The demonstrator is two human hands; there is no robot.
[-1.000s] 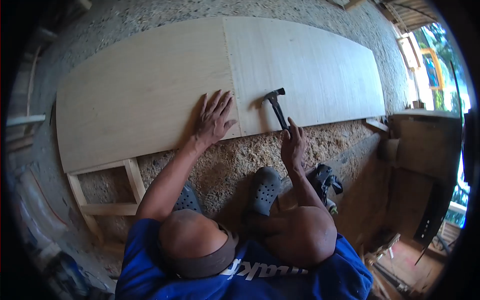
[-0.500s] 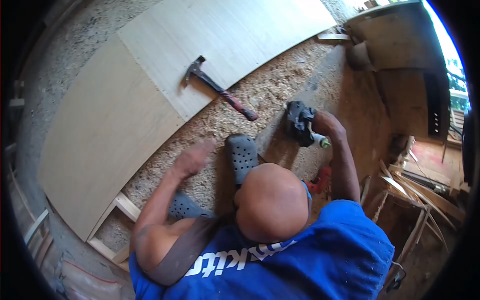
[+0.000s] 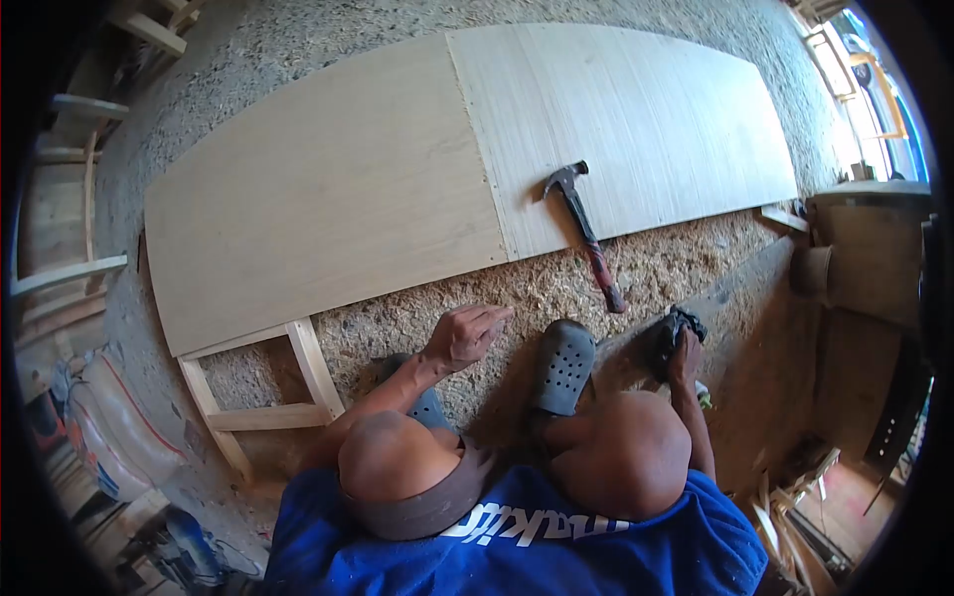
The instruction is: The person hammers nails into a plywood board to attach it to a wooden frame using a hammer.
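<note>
In the head view, my right hand (image 3: 685, 360) grips a crumpled black plastic bag (image 3: 668, 343) low over the floor, right of my foot. Part of a pale thing with a green end (image 3: 704, 395) shows just behind that hand. My left hand (image 3: 467, 338) hovers over the wood shavings with its fingers loosely stretched to the right; I see nothing in it. A claw hammer (image 3: 581, 223) with a red and black grip lies with its head on the plywood panel (image 3: 338, 189) and its handle over the edge.
A light wooden frame (image 3: 268, 417) stands out from under the panel at the left. Wood shavings (image 3: 397, 308) cover the floor along the panel's near edge. A brown wooden cabinet (image 3: 865, 248) stands at the right, with scrap wood (image 3: 795, 526) below it. A white sack (image 3: 124, 417) lies far left.
The view has turned and shifted, so the panel now lies more level across it. My right hand still holds the black bag; my left hand stays above the shavings. The hammer still rests on the panel.
</note>
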